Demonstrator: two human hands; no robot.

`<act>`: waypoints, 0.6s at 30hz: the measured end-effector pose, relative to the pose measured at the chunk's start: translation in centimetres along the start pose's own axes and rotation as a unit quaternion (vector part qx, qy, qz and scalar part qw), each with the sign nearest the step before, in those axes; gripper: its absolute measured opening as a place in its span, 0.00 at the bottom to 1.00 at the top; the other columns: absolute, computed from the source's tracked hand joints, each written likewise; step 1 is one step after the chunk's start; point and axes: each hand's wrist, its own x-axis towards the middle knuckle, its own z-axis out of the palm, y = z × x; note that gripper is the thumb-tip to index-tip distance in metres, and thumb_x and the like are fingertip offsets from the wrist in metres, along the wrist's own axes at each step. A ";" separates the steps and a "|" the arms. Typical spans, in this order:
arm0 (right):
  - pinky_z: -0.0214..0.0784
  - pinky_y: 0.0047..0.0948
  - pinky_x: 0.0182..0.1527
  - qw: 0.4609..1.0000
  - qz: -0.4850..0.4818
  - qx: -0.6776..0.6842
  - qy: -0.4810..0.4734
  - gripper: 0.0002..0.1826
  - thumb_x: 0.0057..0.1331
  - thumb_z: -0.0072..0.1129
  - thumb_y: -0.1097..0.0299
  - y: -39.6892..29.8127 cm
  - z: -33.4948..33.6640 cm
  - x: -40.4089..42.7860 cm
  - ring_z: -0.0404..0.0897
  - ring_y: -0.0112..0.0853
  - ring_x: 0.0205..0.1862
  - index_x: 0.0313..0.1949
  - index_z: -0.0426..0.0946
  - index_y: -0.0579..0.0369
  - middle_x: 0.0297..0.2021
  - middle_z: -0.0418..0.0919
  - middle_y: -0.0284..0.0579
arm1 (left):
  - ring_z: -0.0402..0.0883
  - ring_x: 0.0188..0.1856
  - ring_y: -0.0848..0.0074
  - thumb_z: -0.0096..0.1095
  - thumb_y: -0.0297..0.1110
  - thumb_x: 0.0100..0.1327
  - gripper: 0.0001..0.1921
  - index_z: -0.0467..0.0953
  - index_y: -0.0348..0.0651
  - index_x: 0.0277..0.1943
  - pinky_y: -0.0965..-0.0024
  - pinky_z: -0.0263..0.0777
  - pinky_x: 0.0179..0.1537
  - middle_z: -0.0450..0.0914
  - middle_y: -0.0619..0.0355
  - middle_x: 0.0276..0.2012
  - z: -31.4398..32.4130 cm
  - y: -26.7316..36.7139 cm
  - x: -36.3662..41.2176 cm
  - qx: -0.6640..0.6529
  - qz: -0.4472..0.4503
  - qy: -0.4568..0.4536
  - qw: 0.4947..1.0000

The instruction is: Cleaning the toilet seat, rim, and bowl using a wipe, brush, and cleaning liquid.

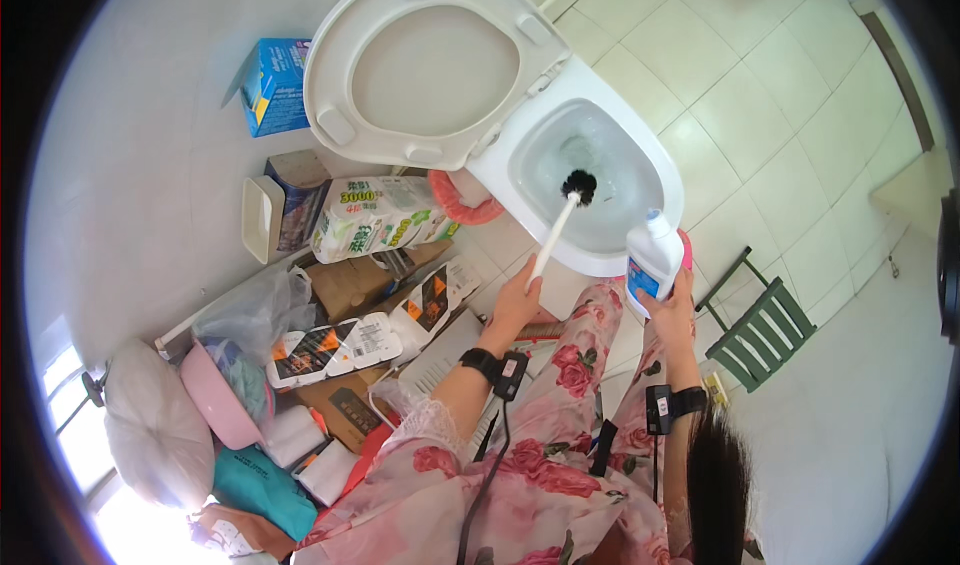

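My left hand point(516, 296) grips the white handle of a toilet brush point(555, 236). Its black bristle head point(579, 187) is over or inside the bowl of the white toilet point(670, 161); whether it touches the bowl I cannot tell. In my right hand point(670, 304) is a white plastic cleaner bottle point(657, 253) with a blue label, held nearly upright by the bowl's front rim. The bottle's neck points toward the bowl, and no liquid is seen leaving it. Both the toilet seat and lid point(337, 62) are raised.
A red-rimmed bin point(472, 205) and packs of tissue paper point(375, 216) stand left of the toilet. Toilet rolls point(337, 349), cardboard boxes and a pink basin point(217, 396) crowd the left. At right, a green slatted folding stool point(763, 336) sits on the tiled floor.
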 end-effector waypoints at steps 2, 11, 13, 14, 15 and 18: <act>0.58 0.39 0.57 1.000 0.001 0.007 -0.002 0.35 0.41 0.69 0.79 0.0 -0.1 0.3 0.65 0.44 0.53 0.52 0.69 0.59 0.47 0.66 0.50 | 0.79 0.46 0.50 0.53 0.36 0.64 0.24 0.66 0.50 0.64 0.60 0.72 0.46 0.78 0.40 0.47 -0.7 0.7 -0.1 0.021 -0.037 -0.037 0.998; 0.59 0.37 0.58 1.000 -0.010 0.005 -0.027 0.38 0.42 0.69 0.78 0.4 0.2 0.0 0.67 0.42 0.55 0.56 0.66 0.57 0.50 0.65 0.48 | 0.79 0.40 0.50 0.52 0.41 0.63 0.25 0.65 0.55 0.65 0.53 0.71 0.41 0.80 0.43 0.39 0.8 1.3 -0.3 0.154 -0.057 -0.089 0.982; 0.59 0.38 0.58 1.000 -0.001 0.010 -0.029 0.36 0.41 0.69 0.78 0.3 0.1 -0.3 0.66 0.45 0.54 0.54 0.68 0.59 0.49 0.63 0.50 | 0.79 0.40 0.49 0.52 0.42 0.63 0.25 0.65 0.56 0.65 0.52 0.71 0.41 0.80 0.43 0.38 1.1 1.2 -0.4 0.143 -0.073 -0.068 0.985; 0.59 0.38 0.58 1.000 -0.003 0.012 -0.027 0.36 0.41 0.69 0.78 0.9 0.3 -0.4 0.66 0.44 0.54 0.54 0.68 0.60 0.49 0.63 0.50 | 0.78 0.40 0.49 0.51 0.42 0.64 0.25 0.65 0.56 0.65 0.52 0.71 0.42 0.80 0.43 0.38 1.3 0.5 -0.2 0.148 -0.054 -0.076 0.985; 0.58 0.38 0.59 1.000 -0.006 0.012 -0.025 0.37 0.41 0.69 0.78 1.1 0.2 -0.2 0.65 0.44 0.54 0.54 0.68 0.60 0.50 0.63 0.50 | 0.78 0.39 0.48 0.51 0.41 0.64 0.25 0.65 0.56 0.64 0.52 0.71 0.42 0.80 0.42 0.37 1.2 0.9 0.0 0.152 -0.036 -0.084 0.984; 0.58 0.38 0.58 0.999 0.014 0.037 -0.031 0.36 0.41 0.69 0.77 1.2 0.2 -0.5 0.65 0.45 0.54 0.53 0.68 0.60 0.49 0.63 0.50 | 0.78 0.40 0.48 0.51 0.42 0.64 0.25 0.65 0.56 0.64 0.52 0.71 0.42 0.80 0.43 0.37 0.9 2.6 -0.6 0.107 -0.079 -0.037 0.990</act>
